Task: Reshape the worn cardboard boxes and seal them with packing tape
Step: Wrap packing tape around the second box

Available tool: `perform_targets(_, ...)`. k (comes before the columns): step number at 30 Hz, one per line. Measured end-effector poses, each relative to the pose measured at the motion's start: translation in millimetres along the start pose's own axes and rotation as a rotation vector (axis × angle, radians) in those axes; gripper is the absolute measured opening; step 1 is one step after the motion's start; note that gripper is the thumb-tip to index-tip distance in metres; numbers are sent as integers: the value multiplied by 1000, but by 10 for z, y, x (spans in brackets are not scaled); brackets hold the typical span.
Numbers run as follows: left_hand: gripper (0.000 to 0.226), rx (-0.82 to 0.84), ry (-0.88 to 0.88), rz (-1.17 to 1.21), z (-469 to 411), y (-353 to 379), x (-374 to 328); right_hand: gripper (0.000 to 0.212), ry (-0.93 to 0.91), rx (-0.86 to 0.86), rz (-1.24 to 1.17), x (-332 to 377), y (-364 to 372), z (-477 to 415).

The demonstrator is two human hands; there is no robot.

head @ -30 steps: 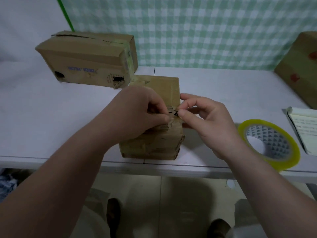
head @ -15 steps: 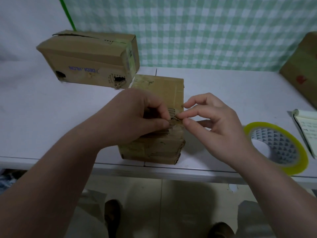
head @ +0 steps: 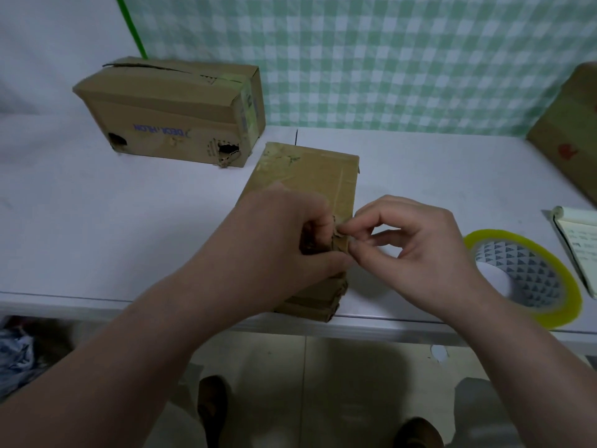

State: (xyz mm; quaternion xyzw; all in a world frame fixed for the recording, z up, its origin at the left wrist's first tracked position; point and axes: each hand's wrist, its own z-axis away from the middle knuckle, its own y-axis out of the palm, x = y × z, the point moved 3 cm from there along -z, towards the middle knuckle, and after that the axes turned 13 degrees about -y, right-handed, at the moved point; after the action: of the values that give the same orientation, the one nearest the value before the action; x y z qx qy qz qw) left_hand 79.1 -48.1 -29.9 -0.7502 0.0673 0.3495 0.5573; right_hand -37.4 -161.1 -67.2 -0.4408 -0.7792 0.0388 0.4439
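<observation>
A small worn cardboard box (head: 310,176) lies on the white table (head: 129,227) near its front edge, long side pointing away from me. My left hand (head: 284,240) grips the box's torn right edge, fingers curled over it. My right hand (head: 407,250) pinches a frayed scrap of cardboard at the same spot with thumb and forefinger. The fingertips of both hands meet there. A roll of clear yellowish packing tape (head: 526,276) lies flat to the right of my right hand.
A larger worn box (head: 168,111) with holes in its side stands at the back left. Another cardboard box (head: 568,130) is at the right edge. A notepad (head: 578,240) lies beyond the tape roll. A checked green cloth hangs behind the table.
My hands stay on the same torn edge of the small box. My right fingers have curled in more tightly around the scrap, and the view has shifted slightly.
</observation>
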Motion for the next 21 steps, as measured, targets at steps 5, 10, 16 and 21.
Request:
perform_targets(5, 16, 129, -41, 127, -7, -41, 47, 21, 68, 6, -46, 14, 12, 58)
perform_targets(10, 17, 212, -22, 140, -2, -98, 41, 19, 98, 8, -116, 62, 62, 85)
perform_targets(16, 20, 85, -13, 101, 8, -71, 53, 27, 64, 10, -100, 67, 92, 77)
perform_targets(21, 11, 113, -68, 160, -5, -102, 97, 22, 16, 49, -69, 64, 80, 50)
